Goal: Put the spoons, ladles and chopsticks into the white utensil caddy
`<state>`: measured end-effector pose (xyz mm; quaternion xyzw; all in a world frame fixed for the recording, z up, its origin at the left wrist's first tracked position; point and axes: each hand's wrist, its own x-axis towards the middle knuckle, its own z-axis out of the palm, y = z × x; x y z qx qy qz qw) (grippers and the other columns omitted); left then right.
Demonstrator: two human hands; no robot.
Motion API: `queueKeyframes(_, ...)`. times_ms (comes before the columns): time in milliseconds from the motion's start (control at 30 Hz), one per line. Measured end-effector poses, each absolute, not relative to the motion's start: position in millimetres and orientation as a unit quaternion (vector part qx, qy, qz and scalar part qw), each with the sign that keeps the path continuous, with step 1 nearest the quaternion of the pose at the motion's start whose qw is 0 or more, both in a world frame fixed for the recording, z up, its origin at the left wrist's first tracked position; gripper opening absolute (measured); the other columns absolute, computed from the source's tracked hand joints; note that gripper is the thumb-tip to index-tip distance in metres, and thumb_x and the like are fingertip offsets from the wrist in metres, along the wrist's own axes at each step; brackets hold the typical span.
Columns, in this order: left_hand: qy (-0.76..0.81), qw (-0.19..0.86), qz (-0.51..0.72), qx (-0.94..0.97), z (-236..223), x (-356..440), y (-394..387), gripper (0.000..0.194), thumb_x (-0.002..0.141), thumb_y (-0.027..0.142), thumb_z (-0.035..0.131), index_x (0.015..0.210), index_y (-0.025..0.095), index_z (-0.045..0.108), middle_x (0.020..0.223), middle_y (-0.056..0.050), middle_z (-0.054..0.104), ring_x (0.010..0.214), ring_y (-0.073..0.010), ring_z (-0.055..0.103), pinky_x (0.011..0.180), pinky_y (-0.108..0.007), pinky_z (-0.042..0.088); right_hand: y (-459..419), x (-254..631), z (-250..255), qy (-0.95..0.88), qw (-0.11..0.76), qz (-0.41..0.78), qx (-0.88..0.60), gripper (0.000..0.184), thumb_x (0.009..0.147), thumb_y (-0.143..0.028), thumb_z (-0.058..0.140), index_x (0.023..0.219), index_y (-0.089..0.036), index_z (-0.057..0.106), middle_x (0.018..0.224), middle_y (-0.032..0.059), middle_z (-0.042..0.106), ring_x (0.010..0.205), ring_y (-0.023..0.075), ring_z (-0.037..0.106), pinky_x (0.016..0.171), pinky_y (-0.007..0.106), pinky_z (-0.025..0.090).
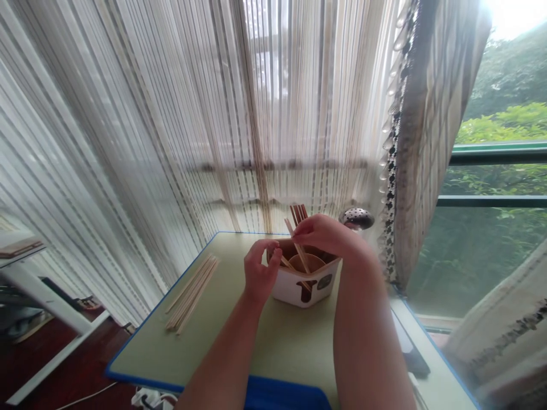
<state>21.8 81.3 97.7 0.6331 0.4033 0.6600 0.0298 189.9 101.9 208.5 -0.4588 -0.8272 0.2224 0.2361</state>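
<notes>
A white square holder (299,287) stands near the middle of a small green table (277,341) with a blue edge. Wooden utensils and several chopsticks stick up out of it. My right hand (327,234) hovers over the holder, its fingers pinched on one wooden chopstick (299,250) that slants down into it. At the holder's left rim, my left hand (258,272) has its fingers curled and pinches the end of another wooden stick. A bundle of loose chopsticks (192,293) lies on the table to the left.
Striped sheer curtains (192,125) hang right behind the table. A perforated metal ladle head (356,218) shows behind the holder. A dark flat object (410,350) lies on the white sill at right. A white shelf (47,307) stands at lower left.
</notes>
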Motion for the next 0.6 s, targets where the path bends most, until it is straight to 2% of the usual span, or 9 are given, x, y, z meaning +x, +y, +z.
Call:
queueKeyframes(167,0.383,-0.041,0.647,0.658,95.9,22.0,80.5,0.011,0.080,0.023,0.052,0.086,0.018,0.059,0.086,-0.005,0.062,0.088,-0.0168,0.056,0.082,-0.033,0.046,102.9,192.4,205.4,-0.838,0.216,0.212,-0.455,0.022,0.068,-0.032,0.059,0.081,-0.019,0.071,0.069,0.0008,0.066,0.063,0.0128,0.057,0.056,0.021,0.040)
queueKeyframes(300,0.369,-0.060,0.612,0.697,94.2,20.5,80.6,0.018,0.084,0.017,0.043,0.074,0.018,0.058,0.075,-0.003,0.059,0.088,-0.0168,0.055,0.085,-0.035,0.045,104.3,192.8,203.6,-0.859,0.198,0.223,-0.417,0.022,0.070,-0.030,0.056,0.082,-0.019,0.071,0.072,0.0005,0.067,0.068,0.0126,0.057,0.061,0.021,0.040)
queueKeyframes(433,0.376,-0.086,0.602,0.700,93.6,20.1,81.4,0.020,0.084,0.017,0.043,0.066,0.018,0.051,0.072,-0.004,0.056,0.086,-0.0169,0.054,0.082,-0.033,0.046,105.0,192.0,202.4,-0.874,0.137,0.230,-0.406,0.023,0.069,-0.030,0.055,0.082,-0.021,0.072,0.070,-0.0011,0.066,0.066,0.0124,0.055,0.060,0.021,0.039)
queueKeyframes(600,0.386,-0.126,0.607,0.683,97.6,16.7,80.6,0.016,0.084,0.018,0.045,0.071,0.017,0.053,0.075,-0.004,0.059,0.083,-0.0162,0.054,0.080,-0.033,0.046,108.2,188.1,200.8,-0.864,0.107,0.224,-0.439,0.024,0.066,-0.032,0.060,0.084,-0.022,0.073,0.072,-0.0006,0.067,0.067,0.0137,0.057,0.062,0.021,0.040)
